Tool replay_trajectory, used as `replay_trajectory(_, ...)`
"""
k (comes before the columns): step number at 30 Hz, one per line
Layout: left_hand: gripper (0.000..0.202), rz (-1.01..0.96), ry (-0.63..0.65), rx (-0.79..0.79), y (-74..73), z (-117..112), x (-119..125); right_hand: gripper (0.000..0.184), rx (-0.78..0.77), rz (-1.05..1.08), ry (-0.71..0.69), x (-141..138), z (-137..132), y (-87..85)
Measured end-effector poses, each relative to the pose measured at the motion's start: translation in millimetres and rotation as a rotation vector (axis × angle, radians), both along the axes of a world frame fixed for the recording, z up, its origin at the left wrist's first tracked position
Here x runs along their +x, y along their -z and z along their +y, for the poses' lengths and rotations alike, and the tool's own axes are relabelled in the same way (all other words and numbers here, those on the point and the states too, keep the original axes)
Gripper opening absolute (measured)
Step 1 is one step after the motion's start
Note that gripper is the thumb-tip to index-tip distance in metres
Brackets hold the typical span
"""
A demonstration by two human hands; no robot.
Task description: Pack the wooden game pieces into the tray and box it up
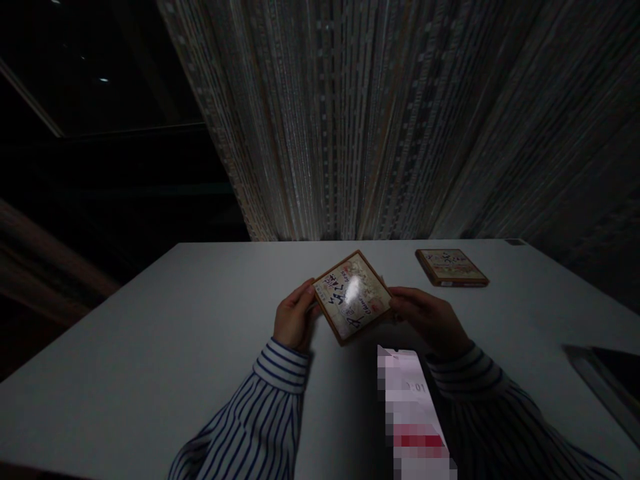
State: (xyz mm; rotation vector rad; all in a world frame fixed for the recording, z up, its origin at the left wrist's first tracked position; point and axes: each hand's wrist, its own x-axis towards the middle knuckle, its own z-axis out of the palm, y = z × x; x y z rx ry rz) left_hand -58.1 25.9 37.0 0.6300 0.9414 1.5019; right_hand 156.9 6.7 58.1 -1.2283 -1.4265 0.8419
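Observation:
Both hands hold a flat square box (353, 297) with a brown border and a pale printed face, tilted so one corner points away from me. My left hand (294, 320) grips its left corner with curled fingers. My right hand (426, 319) pinches its right side. The box hovers just above a white table (175, 333). Both sleeves are white with dark blue stripes.
A second, similar square box (451, 267) lies flat on the table at the far right. A pixelated hanging card (413, 413) sits near my chest. A dark flat object (607, 383) rests at the table's right edge. Striped curtains (400, 120) hang behind.

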Motion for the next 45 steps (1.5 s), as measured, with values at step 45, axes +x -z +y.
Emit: replay_trajectory(45,0.041,0.123,0.151,0.045,-2.8,-12.4,17.9,0.041,-0.032,0.146,0.015,1.3,4.0,14.7)
